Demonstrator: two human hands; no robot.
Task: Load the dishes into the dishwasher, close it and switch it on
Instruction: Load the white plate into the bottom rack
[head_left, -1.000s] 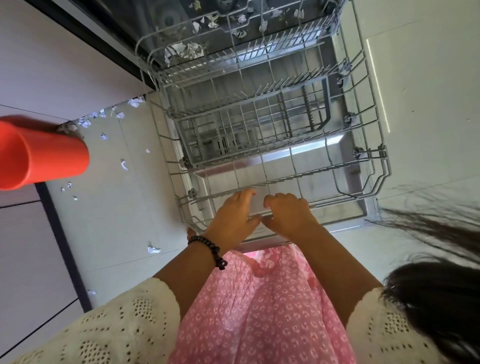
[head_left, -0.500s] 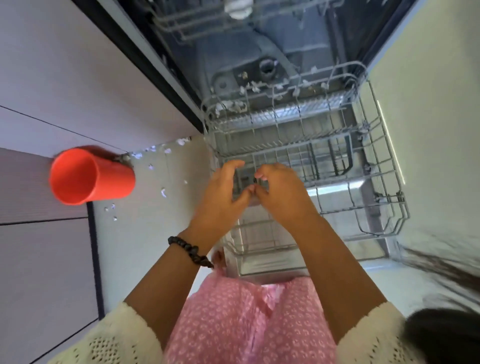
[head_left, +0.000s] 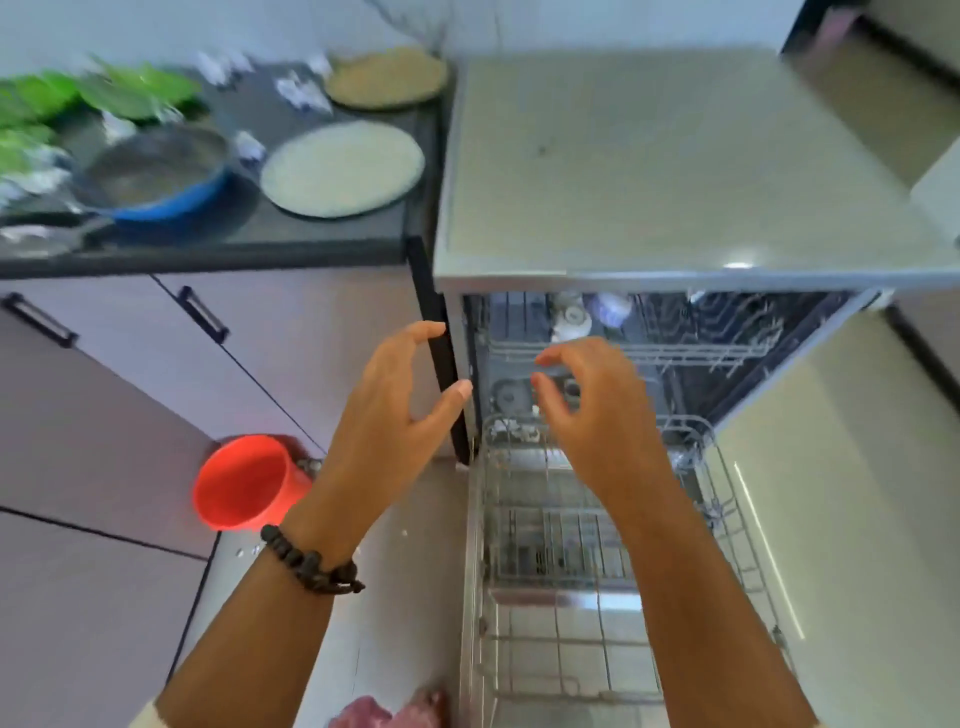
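your left hand (head_left: 384, 415) and right hand (head_left: 597, 415): fingers released, grasping nothing, above the dishwasher (head_left: 649, 171)'s pulled-out lower rack (head_left: 613, 545); 2 plates (head_left: 343, 169) on worktop (head_left: 311, 239).

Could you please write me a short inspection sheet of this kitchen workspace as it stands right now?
Surface: dark counter, blurred.
Job's things: white plate, tan plate, blue pan on the counter; dishwasher open, lower rack pulled out, bare.
Clutter: white scraps on the counter; red cup on the floor.
Grippers: left hand, right hand raised, holding nothing.
Cables: nothing seen.
Surroundings: cupboard doors on the left.
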